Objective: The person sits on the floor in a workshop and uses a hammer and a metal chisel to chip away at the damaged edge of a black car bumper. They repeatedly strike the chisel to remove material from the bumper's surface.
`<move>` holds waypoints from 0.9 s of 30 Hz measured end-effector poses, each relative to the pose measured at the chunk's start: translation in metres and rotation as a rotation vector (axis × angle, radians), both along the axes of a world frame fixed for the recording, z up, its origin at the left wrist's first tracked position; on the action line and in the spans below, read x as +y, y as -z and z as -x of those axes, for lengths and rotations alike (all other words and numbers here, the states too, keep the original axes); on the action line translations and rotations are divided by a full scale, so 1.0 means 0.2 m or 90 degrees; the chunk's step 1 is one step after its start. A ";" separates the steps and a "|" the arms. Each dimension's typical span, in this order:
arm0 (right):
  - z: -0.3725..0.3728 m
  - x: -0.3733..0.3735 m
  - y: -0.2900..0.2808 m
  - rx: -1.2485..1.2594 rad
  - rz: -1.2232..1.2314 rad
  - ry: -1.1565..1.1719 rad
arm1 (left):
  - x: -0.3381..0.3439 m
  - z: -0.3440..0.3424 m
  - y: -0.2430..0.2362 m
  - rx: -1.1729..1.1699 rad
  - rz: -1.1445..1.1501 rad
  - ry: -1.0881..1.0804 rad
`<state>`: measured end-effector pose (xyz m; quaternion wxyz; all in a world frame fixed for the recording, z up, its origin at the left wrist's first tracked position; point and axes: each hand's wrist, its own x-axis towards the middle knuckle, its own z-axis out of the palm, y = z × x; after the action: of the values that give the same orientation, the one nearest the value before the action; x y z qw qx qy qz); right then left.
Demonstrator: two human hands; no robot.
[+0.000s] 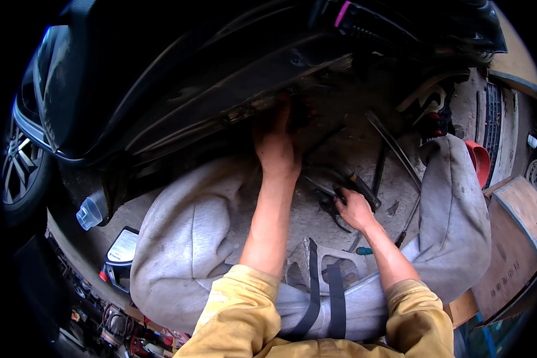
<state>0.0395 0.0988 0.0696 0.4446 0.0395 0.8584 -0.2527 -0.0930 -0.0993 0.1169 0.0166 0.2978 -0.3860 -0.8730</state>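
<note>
My left hand reaches up under the lower edge of a dark car body panel. Its fingers are lost in deep shadow, so what they touch is hidden. Lower and to the right, my right hand is closed on a dark-handled tool close to the floor; it looks like pliers, partly covered by the fingers. Right beside it lies a tool with a thick black and orange handle. A long metal bar and a screwdriver with a green handle are nearby.
My grey-trousered legs frame the floor, with a low seat frame between them. At left are a wheel, a clear plastic cup and a dark bottle. A red object and a wooden box stand right.
</note>
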 end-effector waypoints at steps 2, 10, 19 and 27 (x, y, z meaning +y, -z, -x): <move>0.00 0.00 0.00 -0.003 -0.001 0.001 | 0.00 0.00 0.00 0.009 -0.043 -0.002; 0.01 0.00 -0.02 -0.002 -0.007 -0.006 | -0.01 0.00 0.01 0.008 -0.122 0.000; 0.01 0.02 -0.01 -0.009 0.051 -0.012 | -0.03 0.02 0.03 0.011 -0.172 0.004; 0.04 -0.01 -0.08 -0.039 0.058 -0.003 | 0.10 0.01 0.01 -0.015 -0.188 -0.015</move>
<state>0.0310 0.0962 0.0855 0.4727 0.0250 0.8322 -0.2888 -0.0947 -0.0800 0.1146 -0.0216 0.3116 -0.2497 -0.9166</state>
